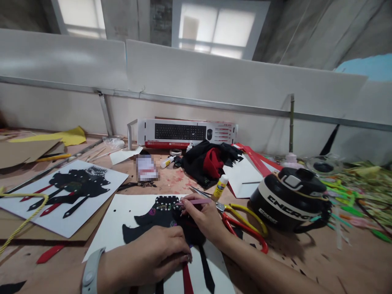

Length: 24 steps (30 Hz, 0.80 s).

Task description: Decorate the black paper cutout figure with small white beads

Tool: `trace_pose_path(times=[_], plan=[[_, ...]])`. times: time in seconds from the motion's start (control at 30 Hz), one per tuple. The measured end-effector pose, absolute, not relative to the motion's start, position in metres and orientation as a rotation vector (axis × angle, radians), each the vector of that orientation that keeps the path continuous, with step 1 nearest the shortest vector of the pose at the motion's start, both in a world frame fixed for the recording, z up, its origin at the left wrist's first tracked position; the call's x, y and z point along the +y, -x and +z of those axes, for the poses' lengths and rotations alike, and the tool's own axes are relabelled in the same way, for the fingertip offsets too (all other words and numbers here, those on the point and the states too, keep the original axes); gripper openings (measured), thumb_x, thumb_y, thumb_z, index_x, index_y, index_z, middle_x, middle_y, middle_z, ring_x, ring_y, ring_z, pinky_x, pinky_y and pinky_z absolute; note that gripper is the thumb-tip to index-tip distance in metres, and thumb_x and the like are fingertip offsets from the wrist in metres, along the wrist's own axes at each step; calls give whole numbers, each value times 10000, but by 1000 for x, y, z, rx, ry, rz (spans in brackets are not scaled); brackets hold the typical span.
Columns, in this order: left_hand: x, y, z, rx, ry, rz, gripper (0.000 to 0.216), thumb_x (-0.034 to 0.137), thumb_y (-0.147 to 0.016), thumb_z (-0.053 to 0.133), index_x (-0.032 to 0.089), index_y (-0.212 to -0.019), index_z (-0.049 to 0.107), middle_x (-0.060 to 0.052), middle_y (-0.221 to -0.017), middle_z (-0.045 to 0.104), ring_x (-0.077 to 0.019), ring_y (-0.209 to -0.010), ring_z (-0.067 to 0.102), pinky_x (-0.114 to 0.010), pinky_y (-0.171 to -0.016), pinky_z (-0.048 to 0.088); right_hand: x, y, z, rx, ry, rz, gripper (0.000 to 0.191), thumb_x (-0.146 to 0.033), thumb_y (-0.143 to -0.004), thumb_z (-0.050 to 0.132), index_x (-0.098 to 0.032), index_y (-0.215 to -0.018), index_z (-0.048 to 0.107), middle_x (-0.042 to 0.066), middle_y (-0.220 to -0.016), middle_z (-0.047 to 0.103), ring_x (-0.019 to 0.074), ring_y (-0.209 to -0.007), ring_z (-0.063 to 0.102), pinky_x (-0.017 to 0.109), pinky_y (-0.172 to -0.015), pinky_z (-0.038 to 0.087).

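A white sheet in front of me carries a black cut-out shape with black and red tapered strips. White beads line the cut-out's top band, with shiny spots below. My right hand pinches a slim pink stick-like tool, its tip at the beaded band. My left hand, with a grey wristband, rests over the lower cut-out, its fingers curled together. Whether anything is in those fingers is hidden. Right of the sheet lie yellow-and-red-handled scissors and a glue stick.
A similar beaded piece lies on a white sheet at left, near yellow rope. A black ENERGY mug stands at right. Behind are black and red cloth and a keyboard box. Colourful scraps cover the right side.
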<state>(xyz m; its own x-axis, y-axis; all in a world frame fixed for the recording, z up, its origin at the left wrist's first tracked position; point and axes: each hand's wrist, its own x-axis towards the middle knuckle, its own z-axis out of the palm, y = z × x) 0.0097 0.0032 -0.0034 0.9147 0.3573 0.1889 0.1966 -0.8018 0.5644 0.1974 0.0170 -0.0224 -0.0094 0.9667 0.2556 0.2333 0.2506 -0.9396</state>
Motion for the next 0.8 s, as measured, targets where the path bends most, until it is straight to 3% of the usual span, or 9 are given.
trace_pose_path(times=[0.33, 0.4, 0.53, 0.63, 0.8], plan=[[2, -11, -4, 403, -2435, 461, 217, 215, -946, 473, 185, -1015, 676, -69, -937, 675, -160, -822, 614, -228, -728, 481, 15, -197, -18, -1479, 1219, 875, 165, -332, -842, 638, -188, -786, 696, 10, -678, 685, 167, -590, 660, 249, -563, 516], [3, -9, 0, 433, -2418, 481, 193, 181, -907, 498, 180, -945, 687, -59, -892, 685, -154, -772, 609, -224, -683, 469, 15, -197, -18, -1478, 1218, 881, 181, -346, -844, 634, -187, -781, 695, 15, -697, 688, 170, -592, 662, 255, -559, 521], [23, 2, 15, 687, -2442, 590, 164, 143, -778, 536, 173, -657, 643, 6, -598, 604, -116, -536, 494, -227, -525, 375, 16, -197, -19, -1474, 1206, 895, 202, -365, -848, 625, -187, -774, 685, 27, -720, 689, 180, -602, 663, 269, -551, 528], [45, 12, 22, 975, -2373, 793, 158, 191, -808, 518, 177, -786, 674, -15, -735, 642, -152, -676, 559, -251, -625, 425, 16, -197, -20, -1476, 1198, 899, 198, -355, -847, 624, -186, -766, 687, 33, -724, 688, 190, -632, 667, 288, -594, 542], [62, 15, 9, 979, -2344, 721, 279, 163, -808, 447, 190, -937, 694, -41, -930, 608, -200, -889, 587, -322, -816, 459, 16, -196, -20, -1459, 1193, 916, 206, -369, -843, 623, -183, -766, 669, 27, -707, 673, 185, -612, 661, 276, -561, 533]])
